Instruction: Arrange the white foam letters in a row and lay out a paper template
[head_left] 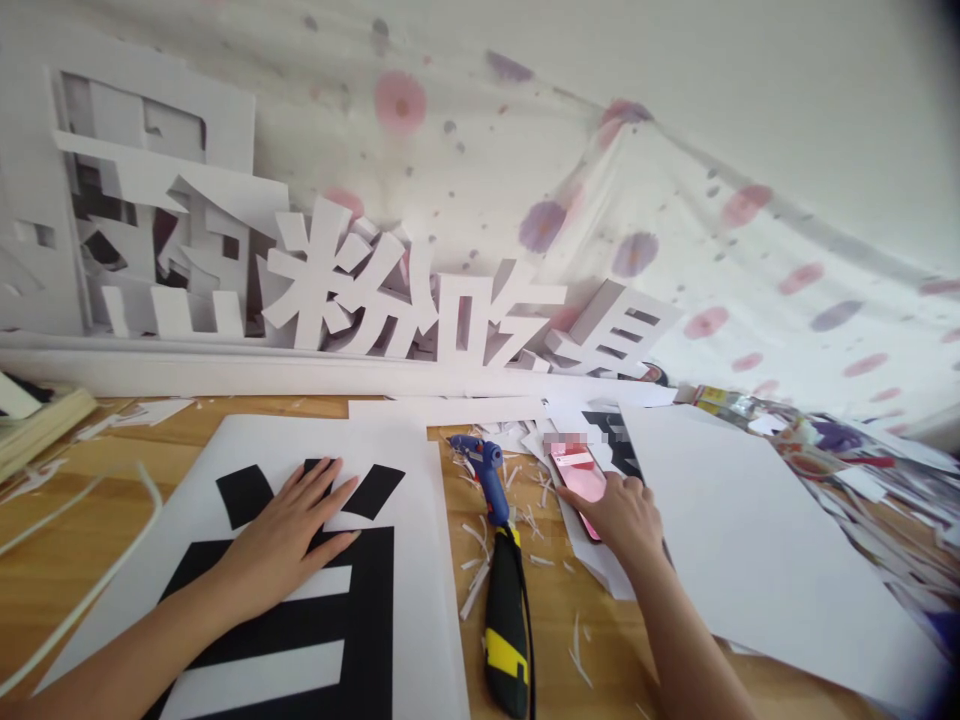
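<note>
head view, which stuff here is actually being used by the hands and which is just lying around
In hand:
- left hand flat on the white sheet with the black printed character
- right hand touching the phone

Lying about:
- blue glue gun
- black and yellow knife
- paper scraps
- blank white sheet
- white cut-out characters along the wall

White cutout letters [420,310] by the wall read 粉吃.
</note>
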